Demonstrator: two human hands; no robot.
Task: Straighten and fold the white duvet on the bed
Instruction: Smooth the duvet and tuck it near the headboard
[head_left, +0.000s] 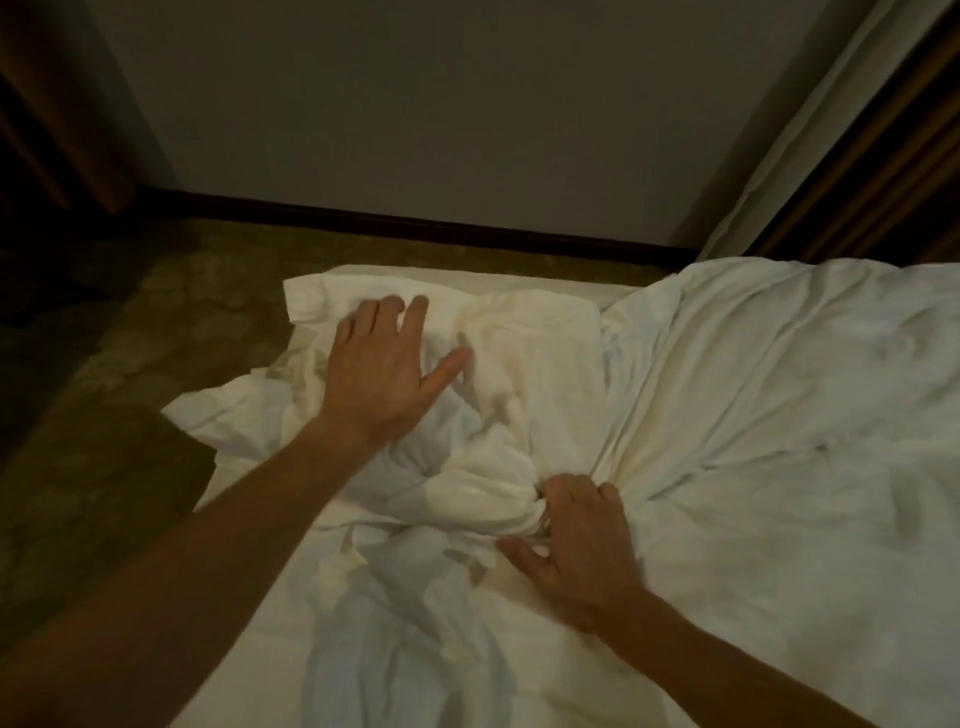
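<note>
The white duvet (753, 415) lies crumpled across the bed and fills the right and lower part of the view. One corner of it reaches out toward the far left edge of the bed. My left hand (384, 369) lies flat on that corner with its fingers spread and straight. My right hand (576, 540) is nearer to me, its fingers curled into a bunched fold of the duvet, with creases radiating from the grip.
The bed's left edge drops to a patterned carpet floor (104, 415). A grey wall (415, 130) with a dark skirting board runs behind the bed. A pale curtain (810, 145) hangs at the right, beside dark wood panelling.
</note>
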